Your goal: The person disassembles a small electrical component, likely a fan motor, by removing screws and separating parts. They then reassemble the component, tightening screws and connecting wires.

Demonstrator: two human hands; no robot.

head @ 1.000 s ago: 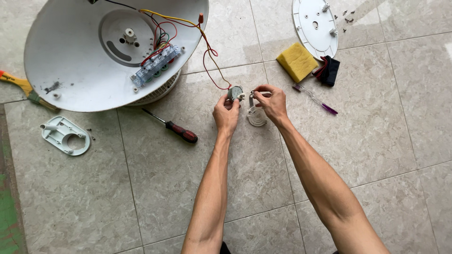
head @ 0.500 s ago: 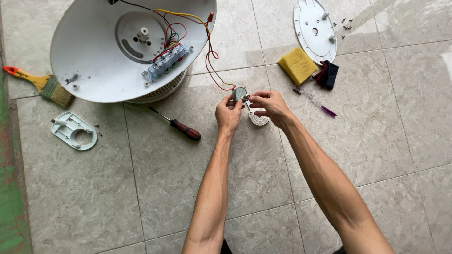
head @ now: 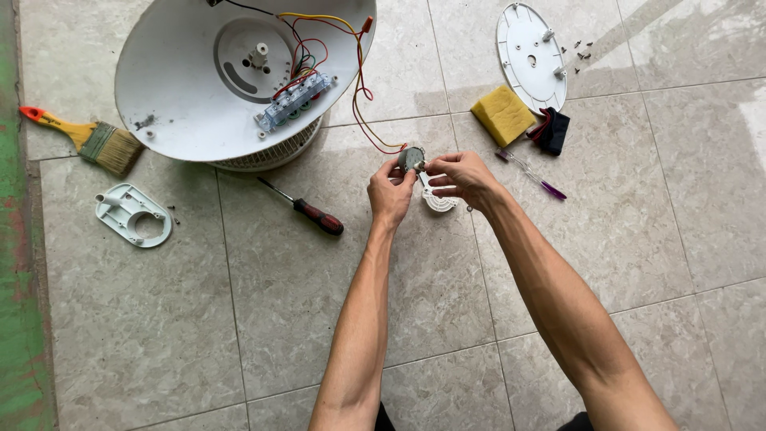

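Down on the grey tiled floor (head: pixel 263 311), both hands meet over one small part. The left hand (head: pixel 389 194) is closed around a small round metal motor (head: pixel 411 158), with the thumb and fingers grasping its lower side, and it holds the motor up above the tiles. The right hand (head: pixel 461 177) comes from the other side and pinches at the edge of the same motor with its fingertips; what exactly is between these fingertips is too small to tell, perhaps a screw or the shaft. Thin red and yellow wires (head: pixel 361 104) run from the motor up to the white fan base (head: pixel 199 88), which lies tilted with its open inside facing the camera, and a clear switch block (head: pixel 294 101) sits inside it among more wires. Just under the right hand, a small white plastic piece (head: pixel 438 198) lies on the floor. A screwdriver with a dark red handle (head: pixel 307 211) lies to the left of the left hand, near but apart from it. Farther left are a white plastic bracket (head: pixel 132 214) and a paint brush with a yellow handle (head: pixel 88 140). To the right are a yellow sponge (head: pixel 503 114), a dark cloth (head: pixel 552 129), a purple tester pen (head: pixel 533 177) and a white round cover plate (head: pixel 531 52) with some small screws (head: pixel 584 50) beside it.
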